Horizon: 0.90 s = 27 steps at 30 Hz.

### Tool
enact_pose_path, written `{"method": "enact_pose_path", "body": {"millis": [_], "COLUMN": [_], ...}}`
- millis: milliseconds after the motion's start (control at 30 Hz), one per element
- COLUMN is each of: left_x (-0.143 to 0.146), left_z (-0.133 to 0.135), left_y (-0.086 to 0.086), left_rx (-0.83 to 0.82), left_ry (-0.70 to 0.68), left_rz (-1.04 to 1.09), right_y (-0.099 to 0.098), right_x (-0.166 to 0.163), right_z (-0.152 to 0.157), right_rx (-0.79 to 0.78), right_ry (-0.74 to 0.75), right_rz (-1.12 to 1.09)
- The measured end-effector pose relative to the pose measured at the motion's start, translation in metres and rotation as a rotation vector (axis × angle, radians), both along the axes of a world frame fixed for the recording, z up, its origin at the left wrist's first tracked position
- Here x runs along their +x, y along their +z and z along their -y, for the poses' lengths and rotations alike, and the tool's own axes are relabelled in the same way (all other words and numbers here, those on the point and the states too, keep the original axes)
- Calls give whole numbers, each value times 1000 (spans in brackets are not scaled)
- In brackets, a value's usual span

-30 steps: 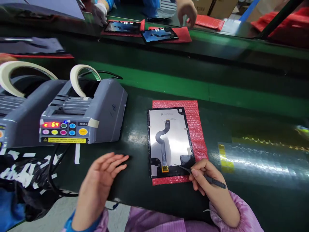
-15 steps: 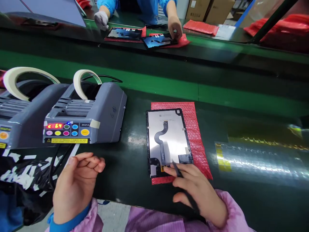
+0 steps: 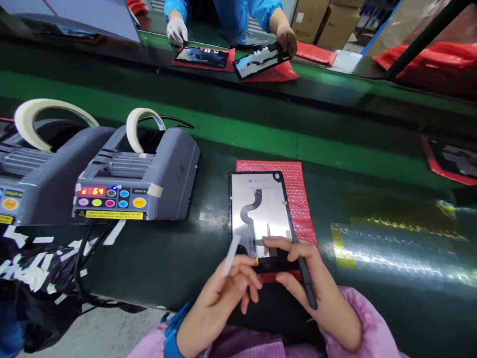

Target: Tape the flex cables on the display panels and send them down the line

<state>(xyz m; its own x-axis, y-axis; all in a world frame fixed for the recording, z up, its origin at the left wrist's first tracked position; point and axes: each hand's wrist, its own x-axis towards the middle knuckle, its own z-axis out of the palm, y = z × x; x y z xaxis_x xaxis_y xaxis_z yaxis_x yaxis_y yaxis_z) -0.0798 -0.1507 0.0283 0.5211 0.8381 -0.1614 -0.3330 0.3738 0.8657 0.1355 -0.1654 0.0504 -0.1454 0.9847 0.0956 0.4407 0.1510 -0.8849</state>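
A tablet screen panel [image 3: 261, 211] lies back side up on a red bubble-wrap bag [image 3: 298, 194], with a curved black flex cable down its middle. My left hand [image 3: 227, 293] is at the panel's near left corner, fingers pinched on a strip of white tape [image 3: 231, 254]. My right hand [image 3: 309, 288] rests on the panel's near edge and grips black tweezers [image 3: 305, 278] that point toward me.
Two grey tape dispensers [image 3: 137, 174] with tape rolls stand at the left, with cut tape strips [image 3: 22, 268] stuck on the edge below. A green conveyor belt [image 3: 261, 134] runs behind. Across it, another person's hands [image 3: 286, 40] hold a panel. A clear bag [image 3: 395, 243] lies at the right.
My left hand went from open near the dispenser to the panel, now pinching a tape strip. My right hand slid onto the panel's near edge. The person opposite lifted a panel.
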Motion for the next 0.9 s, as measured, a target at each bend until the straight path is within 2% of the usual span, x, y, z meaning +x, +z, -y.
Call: {"method": "enact_pose_path", "body": {"millis": [100,167,233,333,400,467,533,600,667,767,900], "left_x": [14,21,27,27,22,13,3,-3,-6,-5,-2], "left_z": [0,0,-1,-5,-10,-18,-28,-38,-46,-50,-48], "left_y": [2,0,-4,-7,-4,2,9,11,9,0,-8], "left_rx": [26,52,30,-55,-20,154,445,767,1001,1131,1168], "left_ry": [-150,-199,-222,-215,-163,-92,-23,61,145,206,161], "left_rz": [-46,-68,-29,61,8,-186,-461,-767,-1032,-1262,-1371], "right_y": [15,24,27,23,15,5,-3,-8,-9,-7,-6], "right_x": [-7,-13,-16,-16,-14,-14,-15,-17,-20,-21,-21], "right_z": [-14,-28,-44,-68,-81,-92,-99,-104,-108,-113,-116], "right_rx": [-248,-382,-448,-331,-239,-207,-206,-199,-194,-184,-187], "right_ry": [-60,-41,-50,-148,-142,-43,40,53,59,68,61], "right_rz": [-337,-457,-525,-523,-421,-303,-212,-147,-100,-61,-36]}}
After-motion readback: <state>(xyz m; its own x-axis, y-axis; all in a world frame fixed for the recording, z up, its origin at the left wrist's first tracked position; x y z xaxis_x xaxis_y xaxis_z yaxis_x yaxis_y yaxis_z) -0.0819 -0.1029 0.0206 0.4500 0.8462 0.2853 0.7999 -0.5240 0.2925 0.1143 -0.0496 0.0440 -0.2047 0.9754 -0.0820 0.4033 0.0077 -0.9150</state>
